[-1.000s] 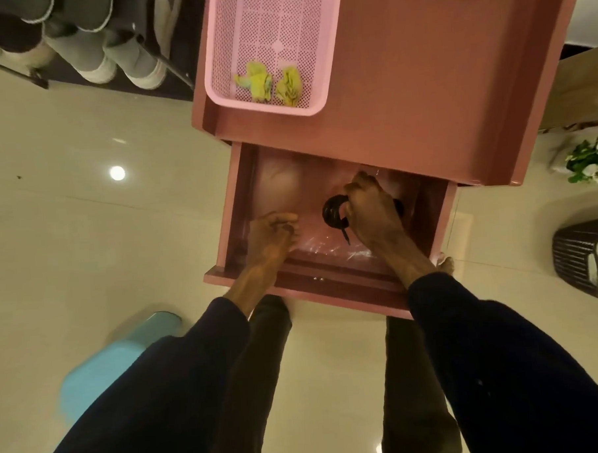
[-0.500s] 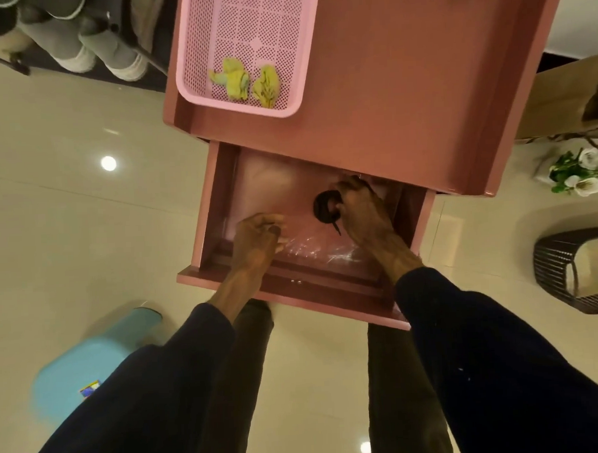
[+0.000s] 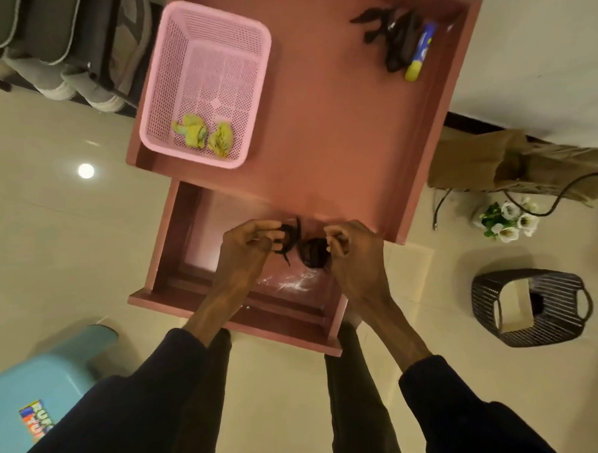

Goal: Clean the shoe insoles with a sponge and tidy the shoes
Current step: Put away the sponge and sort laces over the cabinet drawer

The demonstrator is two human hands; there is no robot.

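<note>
Pinching a thin black lace [image 3: 293, 236], the left hand [image 3: 247, 247] faces the right hand [image 3: 355, 254] gripping its coiled bundle [image 3: 313, 254].

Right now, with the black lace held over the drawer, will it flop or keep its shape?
Probably floppy: ends of the black lace droop between the left hand and right hand. Likely light: pinched fingers alone carry it. Its coiled part may unravel if released.

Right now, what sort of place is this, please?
Probably a home, by the shoe storage: shoes stacked at upper left, a pink cabinet with its drawer open, and a glossy tiled floor.
</note>
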